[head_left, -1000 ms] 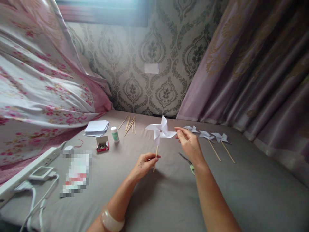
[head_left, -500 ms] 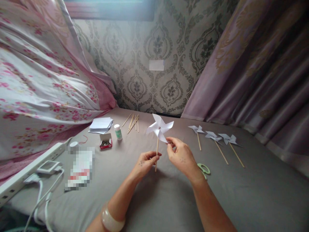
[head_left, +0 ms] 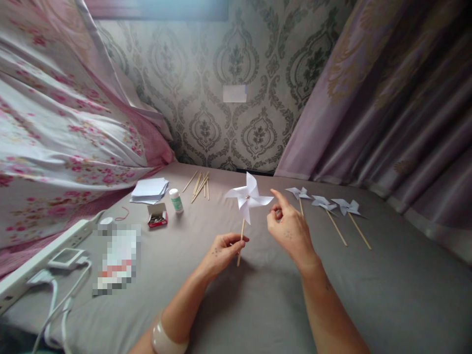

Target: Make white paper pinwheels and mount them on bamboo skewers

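Note:
My left hand pinches the wooden stick of a white paper pinwheel and holds it upright over the grey bed sheet. Just right of the wheel, my right hand hovers with the forefinger stretched up beside a blade tip and the other fingers curled; it holds nothing. Three finished pinwheels lie in a row on the sheet to the right.
Loose wooden sticks, a stack of white paper, a small white bottle and an open red box of pins lie at back left. A white power strip with cables runs along the left edge. Curtains hang on both sides.
My right hand let go of the lower blade and rose to the wheel's right side with the forefinger out. The pinwheel's blades have turned. The green scissors are now hidden behind my right wrist.

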`<action>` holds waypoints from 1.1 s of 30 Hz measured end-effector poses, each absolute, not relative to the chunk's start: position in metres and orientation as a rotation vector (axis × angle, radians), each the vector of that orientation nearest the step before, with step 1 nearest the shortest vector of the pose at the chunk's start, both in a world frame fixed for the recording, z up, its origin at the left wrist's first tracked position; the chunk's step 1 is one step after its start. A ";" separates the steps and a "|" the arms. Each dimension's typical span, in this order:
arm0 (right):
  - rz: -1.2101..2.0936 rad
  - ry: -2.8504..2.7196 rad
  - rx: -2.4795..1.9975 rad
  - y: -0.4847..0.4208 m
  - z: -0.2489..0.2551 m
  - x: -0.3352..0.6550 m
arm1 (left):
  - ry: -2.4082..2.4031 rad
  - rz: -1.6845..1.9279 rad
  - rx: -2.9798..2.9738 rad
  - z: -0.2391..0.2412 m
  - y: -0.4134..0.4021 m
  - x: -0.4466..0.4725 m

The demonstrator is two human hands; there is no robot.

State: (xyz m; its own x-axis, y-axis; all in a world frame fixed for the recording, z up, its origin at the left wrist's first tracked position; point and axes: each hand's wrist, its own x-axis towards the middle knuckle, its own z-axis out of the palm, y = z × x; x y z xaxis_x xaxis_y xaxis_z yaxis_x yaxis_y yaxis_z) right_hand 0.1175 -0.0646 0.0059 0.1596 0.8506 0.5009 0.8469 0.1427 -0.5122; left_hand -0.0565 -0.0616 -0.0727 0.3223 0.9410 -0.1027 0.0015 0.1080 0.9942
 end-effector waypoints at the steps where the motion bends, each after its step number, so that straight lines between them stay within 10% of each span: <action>1: -0.004 -1.654 -1.688 -0.064 0.005 0.119 | 1.002 0.889 1.264 -0.072 -0.062 -0.056; 33: 0.348 -1.459 -1.350 -0.070 0.024 0.144 | 0.996 0.934 1.698 -0.069 -0.070 -0.050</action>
